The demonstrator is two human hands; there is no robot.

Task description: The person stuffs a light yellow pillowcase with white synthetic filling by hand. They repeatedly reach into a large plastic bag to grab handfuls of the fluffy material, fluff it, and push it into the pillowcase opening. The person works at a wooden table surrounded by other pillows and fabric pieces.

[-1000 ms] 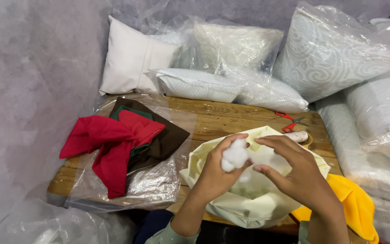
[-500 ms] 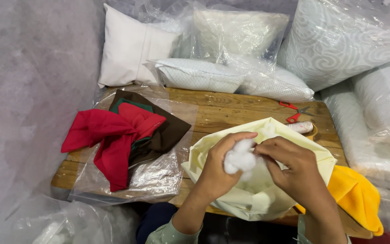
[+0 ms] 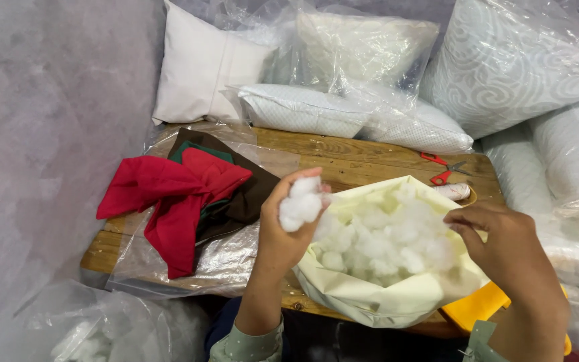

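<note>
Left hand (image 3: 283, 231), raised, clutches a stuffing tuft (image 3: 301, 204); right hand (image 3: 504, 251) (fingers curled) pinches the pale-yellow cover's (image 3: 370, 298) rim.

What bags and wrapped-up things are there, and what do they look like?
Clear plastic bag: flat on the wooden table, under the red cloth.
Plastic-wrapped pillows: piled behind the table, white and cream.
Pale yellow pillow cover: open, full of white stuffing, right hand at its edge.
Left hand: holds a white stuffing tuft.
No labels, signs or screens visible.
</note>
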